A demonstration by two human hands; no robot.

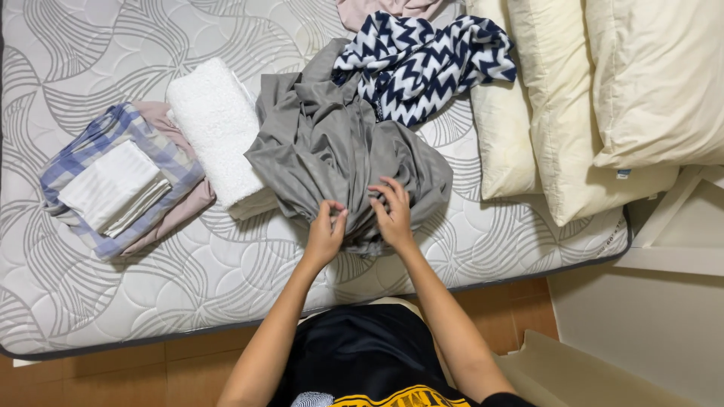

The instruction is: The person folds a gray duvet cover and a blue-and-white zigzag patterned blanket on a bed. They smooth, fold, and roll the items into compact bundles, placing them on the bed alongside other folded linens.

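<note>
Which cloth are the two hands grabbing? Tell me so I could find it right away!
Look at the bare quilted mattress with the swirly pattern. Near its middle, right of the rolled white towel and just below the navy-and-white zigzag cloth, lies the crumpled grey sheet. The left hand and right hand pinch its near edge; it is the only plain grey, unfolded piece.

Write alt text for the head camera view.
Both hands, left hand and right hand, grip a crumpled grey sheet on a bare mattress. Folded linens and a white towel lie left; pillows right.
</note>
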